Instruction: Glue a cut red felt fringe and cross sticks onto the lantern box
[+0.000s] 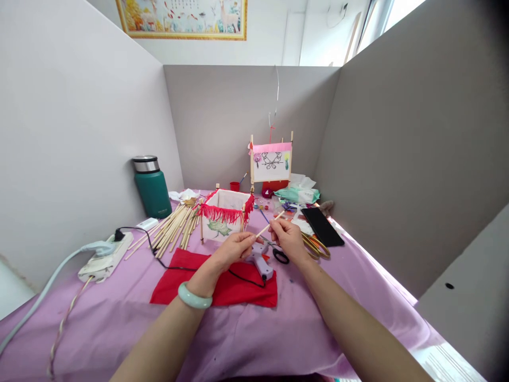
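Note:
Both my hands pinch one thin wooden stick [264, 230], which slants up to the right between them. My left hand [234, 247], with a pale green bangle on the wrist, grips its lower end. Near the upper end, my right hand [289, 236] closes around it. Below the hands lies a lilac glue gun [261, 265] on a folded red cloth [183, 289]. Black-handled scissors [280, 257] rest beside it, partly hidden by my hands. Just behind my left hand stands a square paper lantern [217, 228] with red fringe and a leaf drawing.
Left are a bundle of wooden sticks [175, 228], a green bottle [153, 185] and a power strip [105, 260] with cords. Right are gold-handled scissors [316, 245], a black phone [323, 227] and a wipes pack [298, 194]. A second lantern [272, 164] hangs behind. Grey partitions enclose the table.

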